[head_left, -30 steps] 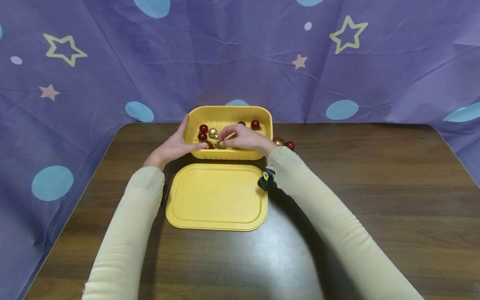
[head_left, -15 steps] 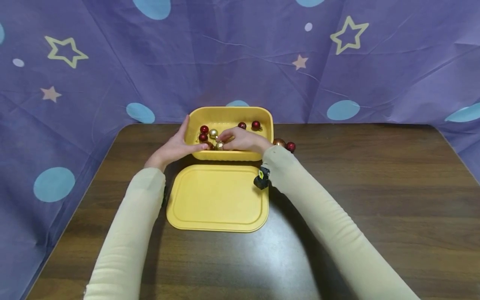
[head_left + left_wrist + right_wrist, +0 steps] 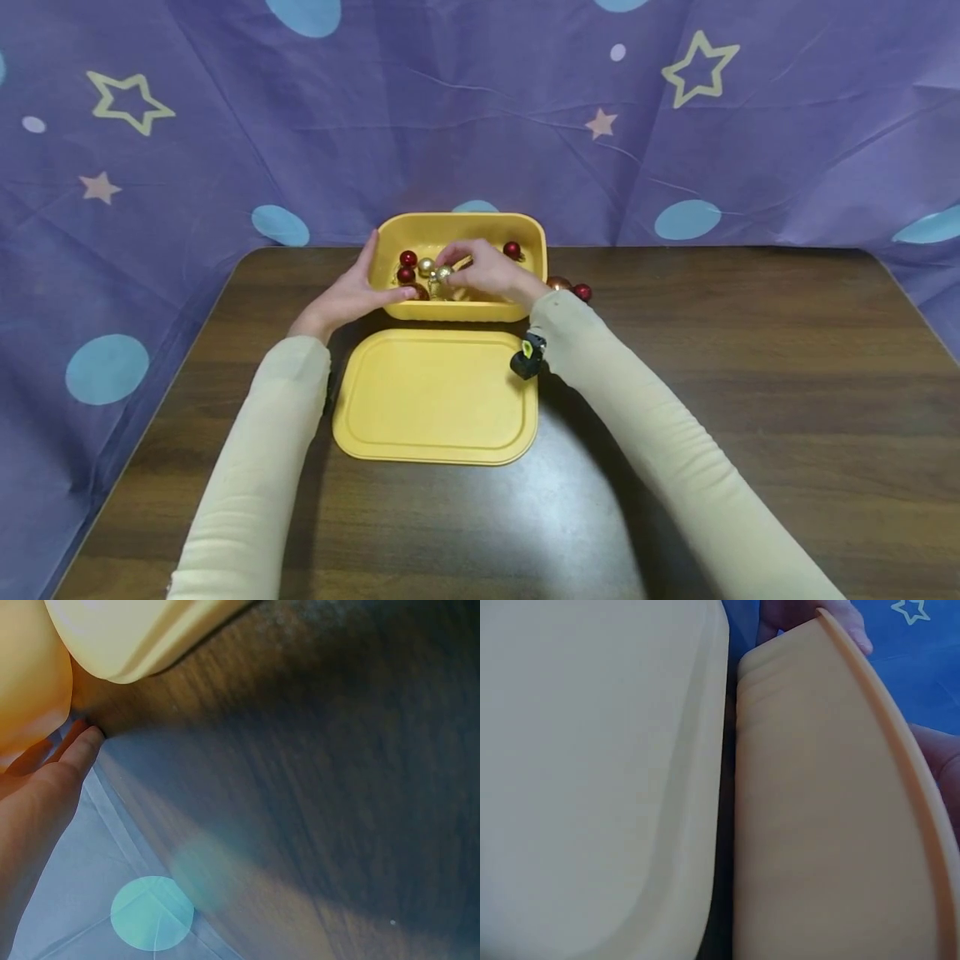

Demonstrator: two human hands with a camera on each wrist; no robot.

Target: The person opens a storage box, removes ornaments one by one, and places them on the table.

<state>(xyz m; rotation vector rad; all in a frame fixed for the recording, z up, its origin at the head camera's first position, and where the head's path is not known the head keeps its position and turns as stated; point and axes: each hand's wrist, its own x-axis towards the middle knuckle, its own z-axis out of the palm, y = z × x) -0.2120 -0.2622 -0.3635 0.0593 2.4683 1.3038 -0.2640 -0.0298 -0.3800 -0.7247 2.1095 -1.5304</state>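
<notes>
A gold bauble (image 3: 444, 273) is pinched by the right hand (image 3: 487, 272) inside the yellow box (image 3: 457, 312), near the far edge of the desk (image 3: 750, 358). The left hand (image 3: 347, 298) grips the box's left end, thumb partly hiding a coppery bauble (image 3: 422, 294).

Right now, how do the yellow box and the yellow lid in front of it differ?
The box has tall walls, while the lid is nearly flat. The box holds small shiny balls and is gripped by the left hand; the lid lies unheld. Both are yellow with rounded corners.
</notes>
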